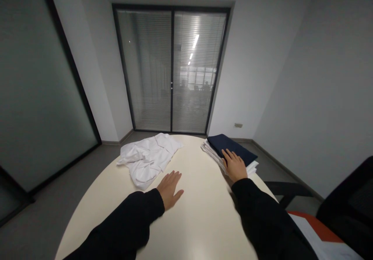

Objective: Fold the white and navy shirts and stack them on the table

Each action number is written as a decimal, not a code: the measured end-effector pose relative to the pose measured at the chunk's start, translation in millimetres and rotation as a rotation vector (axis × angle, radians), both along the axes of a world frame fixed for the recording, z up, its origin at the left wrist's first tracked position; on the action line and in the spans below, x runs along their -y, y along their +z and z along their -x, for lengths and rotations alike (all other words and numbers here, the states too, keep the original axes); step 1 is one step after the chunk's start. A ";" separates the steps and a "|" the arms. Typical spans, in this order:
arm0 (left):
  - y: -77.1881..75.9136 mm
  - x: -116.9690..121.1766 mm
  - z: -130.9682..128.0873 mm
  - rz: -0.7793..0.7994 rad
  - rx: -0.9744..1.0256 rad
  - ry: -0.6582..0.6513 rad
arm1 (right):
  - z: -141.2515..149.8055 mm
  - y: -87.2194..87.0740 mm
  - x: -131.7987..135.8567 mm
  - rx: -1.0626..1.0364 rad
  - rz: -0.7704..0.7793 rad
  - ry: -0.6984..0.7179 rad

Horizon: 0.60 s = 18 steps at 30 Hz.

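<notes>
My left hand (169,189) is held flat over the pale table (198,217), fingers stretched out and nothing in it. Just beyond it, to the left, a crumpled white cloth garment (150,157) lies loosely spread. On the right, my right hand (234,165) rests with spread fingers at the near edge of a folded dark navy cloth (233,148). That navy piece tops a stack of folded white cloth (214,156), whose layers show along the left and lower right edges. Whether the right palm presses on the stack cannot be made out.
A black office chair (346,201) stands at the right, with a red and white item (320,233) on its seat. Beyond the table's rounded far edge is a glass door with blinds (171,73). A frosted glass panel (40,81) stands on the left.
</notes>
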<state>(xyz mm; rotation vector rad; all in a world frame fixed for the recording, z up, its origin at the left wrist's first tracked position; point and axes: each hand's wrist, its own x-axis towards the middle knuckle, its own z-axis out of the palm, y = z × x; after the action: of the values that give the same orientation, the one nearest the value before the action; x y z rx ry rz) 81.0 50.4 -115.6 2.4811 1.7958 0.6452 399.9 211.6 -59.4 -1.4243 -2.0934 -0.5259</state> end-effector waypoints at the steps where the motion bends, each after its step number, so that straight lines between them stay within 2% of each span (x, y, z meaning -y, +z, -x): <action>1: 0.4 0.2 -0.4 -0.008 -0.003 -0.005 | -0.5 -3.6 1.0 -0.004 -0.023 0.005; 4: 6.4 -0.3 -0.8 -0.069 -0.013 0.002 | 2.2 -5.7 9.9 -0.012 -0.113 0.069; 6: 15.8 -1.6 0.9 -0.160 -0.021 0.062 | 7.2 -4.3 18.8 0.015 -0.131 0.173; 11: 47.8 -8.7 23.2 -0.392 -0.027 0.463 | 24.8 -10.4 39.0 0.039 -0.035 0.456; 14: 57.8 -14.8 49.1 -0.362 -0.021 0.680 | 31.9 -18.8 44.9 0.062 0.062 0.577; 18: 54.1 -21.7 81.7 -0.144 0.021 0.845 | 32.7 -25.5 44.5 0.041 0.118 0.605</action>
<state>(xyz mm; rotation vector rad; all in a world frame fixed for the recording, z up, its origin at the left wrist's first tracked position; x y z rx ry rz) -0.7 72.1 -61.5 1.6607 2.8526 0.8161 367.2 167.1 -84.9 -0.7659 -2.4652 -0.1886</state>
